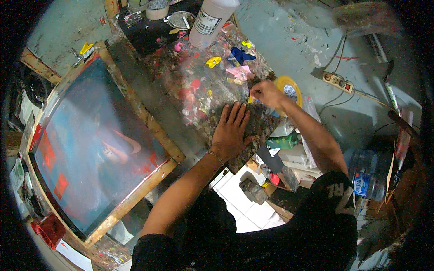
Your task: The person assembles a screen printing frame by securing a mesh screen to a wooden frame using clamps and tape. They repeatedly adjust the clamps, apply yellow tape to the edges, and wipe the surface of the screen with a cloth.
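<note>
The wooden-framed panel (97, 140) sits past the left edge of my paint-blotched tabletop (199, 117); I'd do well not to knock it. My left hand (229, 133) lies flat toward the tabletop's near corner, spread a little, with nothing visibly in its grasp; I'd brace evenly through it. My right hand (266, 93) is curled narrow near the right edge, beside the yellow roll (293, 90). The small yellow scrap (251, 100) is right by it, gripped or not I cannot tell; a light, slow pinch suits it.
</note>
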Tool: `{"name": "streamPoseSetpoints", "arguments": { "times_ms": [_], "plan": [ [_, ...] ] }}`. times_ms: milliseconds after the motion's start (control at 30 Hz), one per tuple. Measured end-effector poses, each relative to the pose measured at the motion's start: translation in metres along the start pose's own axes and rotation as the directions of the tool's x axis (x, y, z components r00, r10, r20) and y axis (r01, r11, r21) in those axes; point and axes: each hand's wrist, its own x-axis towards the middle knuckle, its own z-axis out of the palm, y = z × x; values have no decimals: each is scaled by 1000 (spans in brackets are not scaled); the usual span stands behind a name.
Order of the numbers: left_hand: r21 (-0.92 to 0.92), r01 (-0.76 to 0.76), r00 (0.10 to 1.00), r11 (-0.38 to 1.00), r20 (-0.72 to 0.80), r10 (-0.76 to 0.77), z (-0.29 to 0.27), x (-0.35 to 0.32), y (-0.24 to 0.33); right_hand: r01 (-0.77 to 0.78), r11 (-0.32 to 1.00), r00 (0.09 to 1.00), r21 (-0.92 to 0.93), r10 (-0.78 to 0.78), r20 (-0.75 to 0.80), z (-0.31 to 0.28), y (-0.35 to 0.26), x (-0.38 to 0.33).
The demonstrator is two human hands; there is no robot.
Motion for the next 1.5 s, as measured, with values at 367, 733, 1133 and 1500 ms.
{"name": "streamPoseSetpoints", "arguments": {
  "times_ms": [367, 733, 1133, 1500],
  "plan": [
    [-24, -4, 999, 1000, -44, 3, -4, -1, -1, 175, 978, 975, -112, -188, -116, -9, -17, -21],
    [-27, -18, 999, 999, -41, 17, -6, -1, -2, -153, 977, 962, 151, 182, -204, 12, -46, -48],
    [-376, 2, 940, 927, -316, -131, -32, 16, -2, -121, 973, 908, 197, 189, -375, 26, -54, -60],
    [-556, 26, 912, 830, -327, -248, -78, 3, 11, 44, 858, 936, 511, 143, -321, 11, -102, -94]
  ]
}}
